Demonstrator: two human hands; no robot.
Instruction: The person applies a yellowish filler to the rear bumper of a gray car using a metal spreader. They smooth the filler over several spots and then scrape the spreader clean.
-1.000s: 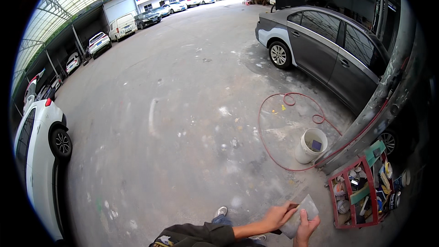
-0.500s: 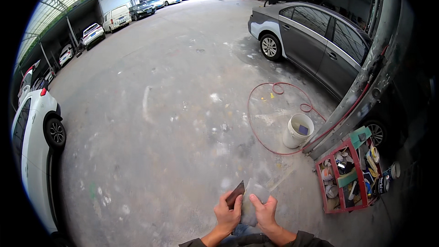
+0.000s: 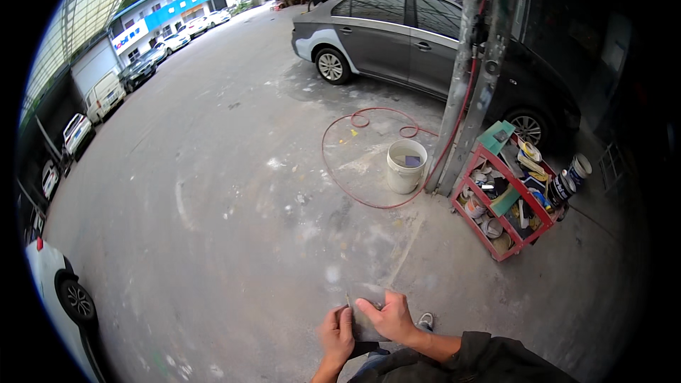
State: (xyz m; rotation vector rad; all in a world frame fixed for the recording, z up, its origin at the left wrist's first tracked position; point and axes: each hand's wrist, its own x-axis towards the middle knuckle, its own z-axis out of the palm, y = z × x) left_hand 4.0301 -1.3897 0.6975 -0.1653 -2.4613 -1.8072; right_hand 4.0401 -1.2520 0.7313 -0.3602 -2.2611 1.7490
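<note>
Close in front of my body, both hands are closed on thin flat pieces. My right hand (image 3: 394, 320) grips a grey flat plate (image 3: 364, 328), its thumb laid over the plate's upper part. Just beside it, my left hand (image 3: 336, 335) pinches a thin blade-like piece (image 3: 348, 300) that now shows almost edge-on. The two pieces meet or overlap between the hands; whether they touch I cannot tell. Fingers hide much of both.
To the right stand a white bucket (image 3: 406, 179) with water-like liquid, a red hose (image 3: 333, 183) looped on the floor, a metal post (image 3: 461, 92) and a red tool cart (image 3: 533, 235). A dark grey car (image 3: 386, 42) is behind them; a white car (image 3: 53, 291) is at left.
My view has swung right, so the cart, bucket and grey car sit farther left. The left hand's piece, earlier seen as a dark brown face, has turned edge-on; the right hand has shifted over the plate.
</note>
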